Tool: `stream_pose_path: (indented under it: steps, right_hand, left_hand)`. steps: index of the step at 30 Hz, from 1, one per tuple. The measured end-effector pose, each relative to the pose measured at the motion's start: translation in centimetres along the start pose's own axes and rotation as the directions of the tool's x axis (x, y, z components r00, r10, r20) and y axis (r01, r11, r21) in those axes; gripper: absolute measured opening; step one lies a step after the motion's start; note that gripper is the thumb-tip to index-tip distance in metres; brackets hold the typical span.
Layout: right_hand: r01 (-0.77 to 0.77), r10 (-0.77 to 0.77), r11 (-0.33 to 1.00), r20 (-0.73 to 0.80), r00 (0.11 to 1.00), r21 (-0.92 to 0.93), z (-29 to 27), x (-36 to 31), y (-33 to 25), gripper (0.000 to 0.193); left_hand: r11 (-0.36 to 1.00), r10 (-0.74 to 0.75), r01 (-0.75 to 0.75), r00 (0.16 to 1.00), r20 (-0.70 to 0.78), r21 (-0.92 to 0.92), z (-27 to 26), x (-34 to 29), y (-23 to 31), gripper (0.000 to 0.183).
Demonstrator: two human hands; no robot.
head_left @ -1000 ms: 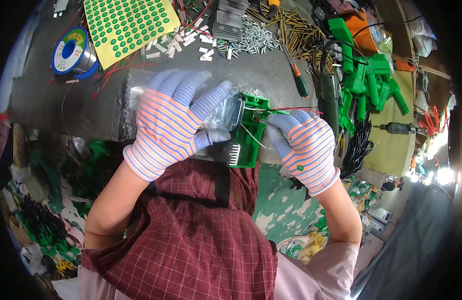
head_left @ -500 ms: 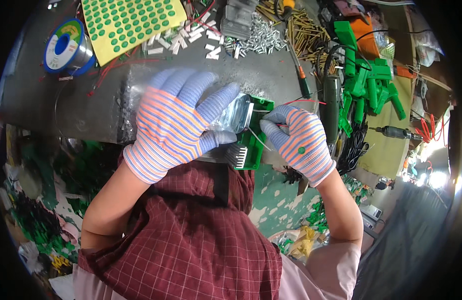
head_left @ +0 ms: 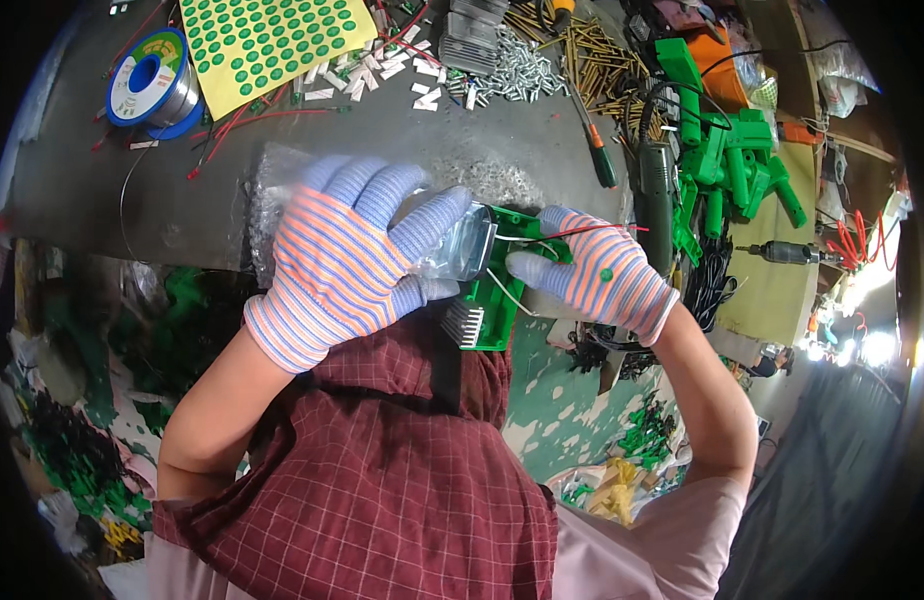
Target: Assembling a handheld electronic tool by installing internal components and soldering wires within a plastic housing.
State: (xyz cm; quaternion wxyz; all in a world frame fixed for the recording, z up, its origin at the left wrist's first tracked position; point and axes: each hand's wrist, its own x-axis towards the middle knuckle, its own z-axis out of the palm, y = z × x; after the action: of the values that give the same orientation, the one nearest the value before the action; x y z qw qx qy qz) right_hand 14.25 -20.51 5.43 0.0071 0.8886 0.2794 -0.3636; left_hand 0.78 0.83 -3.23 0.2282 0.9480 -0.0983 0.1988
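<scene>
In the head view, we had the green housing point(head_left: 499, 318) between our hands, its lower end seeming to reach past the near edge of the bench point(head_left: 187, 230). Our left hand point(head_left: 350, 238) curved its thumb and forefinger around the clear dark-rimmed part point(head_left: 470, 246); its outer fingers were blurred. Our right hand point(head_left: 614, 268) had thumb and forefinger parted at the housing's right side; we could not tell whether they touched a wire. We judged that the white wire point(head_left: 509, 292), looping over the rim, could get pinched if the parts were pressed together, and that the red wire point(head_left: 612, 229), trailing rightward, might snag on our glove. A slack left grip could let the housing tip off the edge. Bubble wrap point(head_left: 265, 225) crowded our left hand; a screwdriver point(head_left: 599, 160) and loose silver screws point(head_left: 524, 78) lay beyond, and green casings point(head_left: 734, 160) limited room rightward.
</scene>
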Motion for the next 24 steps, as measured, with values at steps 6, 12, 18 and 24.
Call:
stream_pose_path:
  steps: [6,12,18,24]
  right_hand:
    - [-0.018,-0.020,0.924,0.093,0.995,0.383,0.1,0.6,1.0,0.047]
    - [0.046,-0.061,0.925,0.029,0.998,0.377,1.2,0.8,0.9,0.046]
    - [-0.019,-0.038,0.873,0.106,0.994,0.487,-0.6,0.9,1.1,0.045]
    - [0.135,-0.181,0.920,0.094,0.979,0.367,-1.5,1.1,2.6,0.047]
  left_hand:
    - [1.000,0.013,-0.013,1.000,-0.010,-0.009,0.5,0.1,-0.2,0.056]
    - [0.999,0.032,-0.031,0.999,-0.029,0.033,0.6,0.2,0.1,0.056]
    - [0.999,0.043,-0.043,0.999,-0.008,-0.017,0.1,1.1,-0.2,0.060]
    - [0.998,0.050,-0.052,0.997,0.054,0.040,-0.3,2.8,1.2,0.061]
